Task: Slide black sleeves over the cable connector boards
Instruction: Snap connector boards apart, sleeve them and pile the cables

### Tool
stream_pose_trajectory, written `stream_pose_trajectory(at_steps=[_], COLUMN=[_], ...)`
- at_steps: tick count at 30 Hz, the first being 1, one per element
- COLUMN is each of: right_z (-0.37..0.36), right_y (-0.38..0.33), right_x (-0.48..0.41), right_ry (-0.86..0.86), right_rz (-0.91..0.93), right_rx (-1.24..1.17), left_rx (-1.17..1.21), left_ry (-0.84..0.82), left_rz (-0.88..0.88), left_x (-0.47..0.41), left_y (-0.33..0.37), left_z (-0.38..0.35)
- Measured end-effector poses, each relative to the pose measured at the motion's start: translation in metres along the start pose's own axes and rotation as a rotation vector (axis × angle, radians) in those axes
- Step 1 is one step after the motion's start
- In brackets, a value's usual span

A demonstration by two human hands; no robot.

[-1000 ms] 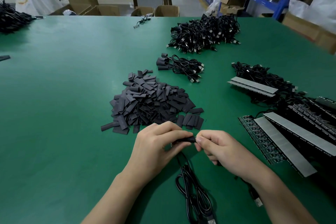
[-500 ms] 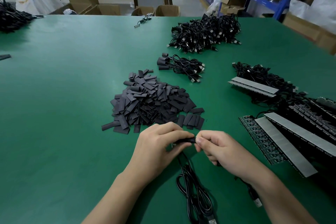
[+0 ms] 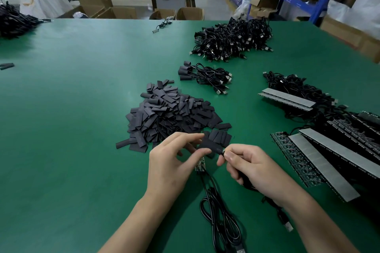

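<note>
1. Nearest the camera, a coiled black cable (image 3: 223, 224) is seen lying on the green surface (image 3: 72, 150), with its bare connector board (image 3: 200, 165) exposed just below the left hand (image 3: 170, 168); this board is judged not yet sleeved.
2. A black sleeve (image 3: 209, 146) is held between the two hands, pinched at its left end by the left thumb and forefinger, while its right end is gripped by the fingertips of the right hand (image 3: 249, 168). Something small and metallic is glimpsed at that right end; whether a board is already inside cannot be told.
3. Both hands are closed narrowly in pinch grips, raised just above the surface, with the forearms angled in from the lower corners of the view.
4. Just beyond the hands, a large heap of loose sleeves (image 3: 170, 115) is seen, which suggests much work is left.
5. To the right, strips of unsleeved boards (image 3: 320, 158) with their cables are laid out, apparently awaiting the same step.
6. Farther off, a small bundle of sleeved cables (image 3: 203, 77) is laid, judged to be the finished pieces so far.
7. Farthest, a big pile of cables (image 3: 232, 39) is seen; its state cannot be told.
</note>
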State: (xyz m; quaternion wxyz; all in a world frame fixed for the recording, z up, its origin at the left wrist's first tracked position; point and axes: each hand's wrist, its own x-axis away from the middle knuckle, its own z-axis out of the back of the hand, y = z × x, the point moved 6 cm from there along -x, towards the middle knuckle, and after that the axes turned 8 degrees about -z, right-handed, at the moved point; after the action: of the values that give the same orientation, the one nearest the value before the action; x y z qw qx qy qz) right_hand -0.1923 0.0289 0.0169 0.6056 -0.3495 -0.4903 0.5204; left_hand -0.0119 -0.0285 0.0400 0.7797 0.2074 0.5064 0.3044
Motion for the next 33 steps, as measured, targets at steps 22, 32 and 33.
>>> stream_pose_trajectory(at_steps=[22, 32, 33], right_z=[-0.004, 0.001, 0.002], right_y=[-0.002, 0.001, 0.001], right_x=[-0.001, -0.001, -0.002], right_ry=[-0.052, -0.046, -0.036], right_rz=[0.000, 0.012, 0.015], right_rx=[-0.339, -0.312, -0.295], left_rx=[0.050, 0.278, 0.338], left_ry=[-0.037, -0.046, -0.045], left_rz=[-0.020, 0.138, 0.202], left_x=[0.002, 0.005, 0.007], left_y=[0.003, -0.005, -0.007], left_z=[-0.005, -0.009, -0.011])
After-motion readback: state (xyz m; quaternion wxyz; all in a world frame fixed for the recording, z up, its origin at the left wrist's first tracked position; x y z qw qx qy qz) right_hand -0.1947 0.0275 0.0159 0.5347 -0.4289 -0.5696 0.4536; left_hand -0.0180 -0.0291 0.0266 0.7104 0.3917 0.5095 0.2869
